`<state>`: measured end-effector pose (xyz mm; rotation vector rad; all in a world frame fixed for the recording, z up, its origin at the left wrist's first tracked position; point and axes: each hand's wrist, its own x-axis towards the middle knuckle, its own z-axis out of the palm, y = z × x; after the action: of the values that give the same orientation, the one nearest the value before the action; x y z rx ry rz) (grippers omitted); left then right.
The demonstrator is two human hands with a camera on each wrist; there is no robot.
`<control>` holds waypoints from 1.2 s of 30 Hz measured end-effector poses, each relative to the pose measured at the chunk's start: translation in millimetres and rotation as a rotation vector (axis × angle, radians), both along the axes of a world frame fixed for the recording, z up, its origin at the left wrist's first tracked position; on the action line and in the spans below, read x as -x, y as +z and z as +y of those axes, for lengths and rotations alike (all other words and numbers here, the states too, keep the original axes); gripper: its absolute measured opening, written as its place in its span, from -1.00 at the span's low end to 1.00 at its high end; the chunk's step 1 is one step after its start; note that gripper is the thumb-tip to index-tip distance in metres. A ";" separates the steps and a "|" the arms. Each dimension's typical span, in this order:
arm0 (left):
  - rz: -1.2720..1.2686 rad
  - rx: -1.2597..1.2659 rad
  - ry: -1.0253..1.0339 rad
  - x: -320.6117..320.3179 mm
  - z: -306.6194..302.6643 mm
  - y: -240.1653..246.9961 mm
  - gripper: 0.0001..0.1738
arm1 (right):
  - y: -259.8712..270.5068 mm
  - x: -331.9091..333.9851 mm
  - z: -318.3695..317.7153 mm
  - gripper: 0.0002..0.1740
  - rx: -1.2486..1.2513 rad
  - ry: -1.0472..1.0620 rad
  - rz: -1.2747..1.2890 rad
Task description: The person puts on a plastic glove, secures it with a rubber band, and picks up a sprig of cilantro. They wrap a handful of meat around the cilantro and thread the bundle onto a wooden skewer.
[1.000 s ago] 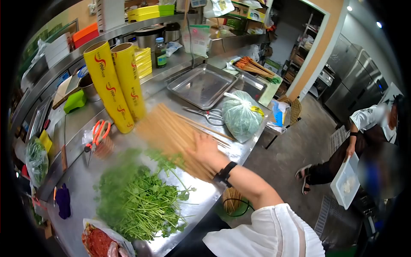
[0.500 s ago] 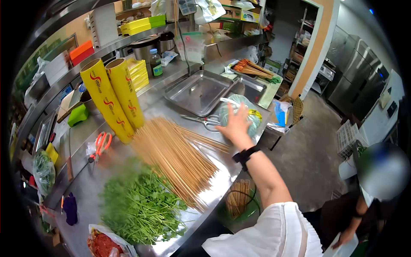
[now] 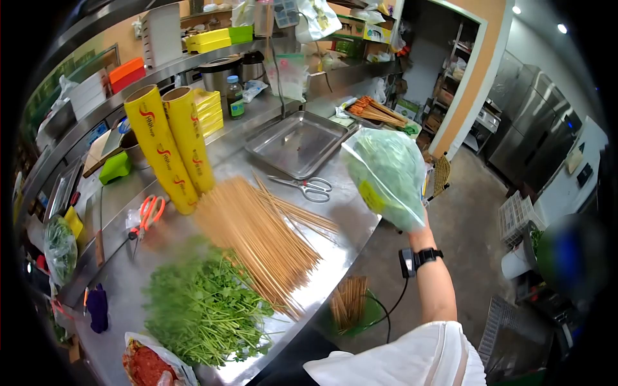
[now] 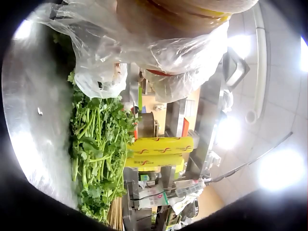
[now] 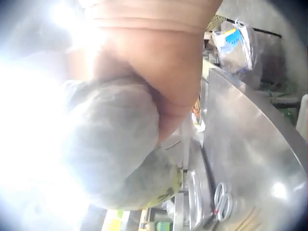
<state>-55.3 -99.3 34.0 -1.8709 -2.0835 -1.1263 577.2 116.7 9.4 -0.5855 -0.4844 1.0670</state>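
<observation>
My right hand point(image 5: 163, 72) grips a tied clear plastic bag of green contents point(image 3: 386, 177), raised over the table's right edge. In the head view the bag covers most of that hand. At the lower left, a plastic bag with red meat point(image 3: 148, 367) shows at the near table edge. My left hand point(image 3: 166, 378) holds this bag; its plastic point(image 4: 168, 57) hides most of the fingers in the left wrist view. Beside it lies a heap of leafy green herbs point(image 3: 206, 309). Many thin wooden skewers point(image 3: 264, 244) lie spread across the middle of the steel table.
Silver-handled scissors point(image 3: 309, 186) lie near a steel tray point(image 3: 299, 145). Two yellow rolls point(image 3: 158, 148) stand upright at the back, with orange-handled scissors point(image 3: 151, 212) in front. A purple item point(image 3: 97, 309) lies left. More skewers point(image 3: 347, 299) stand below the table edge.
My right hand has gone from the skewers to the bag of green contents, taken hold of it and lifted it off the table toward the right. The herbs have stayed put.
</observation>
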 end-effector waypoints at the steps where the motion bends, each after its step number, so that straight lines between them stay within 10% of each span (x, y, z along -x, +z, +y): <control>1: -0.005 0.003 0.012 0.7 -1.1 1.4 -0.75 | 8.1 14.2 -5.6 -0.58 -0.016 0.040 0.008; 4: 0.193 -0.009 0.069 -3.7 -4.7 4.6 -0.74 | 32.0 74.5 -15.9 -0.57 -0.014 0.149 -0.075; 6: -0.117 -0.047 -0.081 34.8 -17.2 -60.7 -0.73 | 54.4 129.5 -18.1 -0.57 0.012 0.236 -0.211; 16: -0.084 -0.223 -0.062 50.3 -37.4 -28.3 -0.68 | 119.6 498.4 15.1 -0.60 -0.276 1.015 -0.915; 19: -0.095 -0.231 -0.053 55.1 -40.5 -26.3 -0.68 | 125.1 612.1 37.1 -0.41 -1.082 0.781 -1.214; 24: -0.114 -0.247 -0.041 59.5 -42.4 -22.5 -0.69 | 69.0 739.6 68.8 -0.46 -1.212 0.330 -1.463; 36: -0.009 -0.336 -0.005 54.6 -34.5 -40.8 -0.70 | 82.8 543.4 51.4 -0.80 -0.909 0.665 -1.652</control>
<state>-110.0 -133.8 -6.8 -1.7136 -1.7587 -1.3867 33.8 168.1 92.2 -0.3443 -2.5736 0.5886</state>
